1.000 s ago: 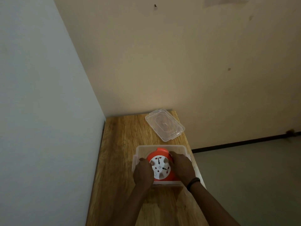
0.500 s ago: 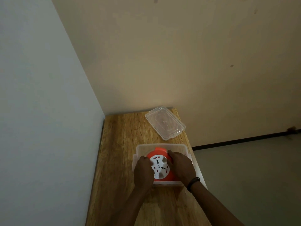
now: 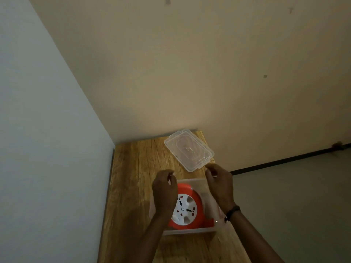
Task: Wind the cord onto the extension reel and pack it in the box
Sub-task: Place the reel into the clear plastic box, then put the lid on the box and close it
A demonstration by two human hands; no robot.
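Note:
The orange extension reel with its white socket face lies flat inside the clear plastic box on the wooden table. No loose cord shows. My left hand hovers over the box's left side, fingers loosely curled and holding nothing. My right hand is raised over the box's far right corner, fingers curled and empty, its fingertips close to the near end of the clear lid, which lies flat on the table beyond the box.
The wooden table is narrow, with a pale wall along its left edge and a beige wall behind it. Its right edge drops to a grey floor. A dark wristband sits on my right wrist.
Both hands have let go of the reel and lifted away from it, moving toward the far side of the box. The reel stays in the box.

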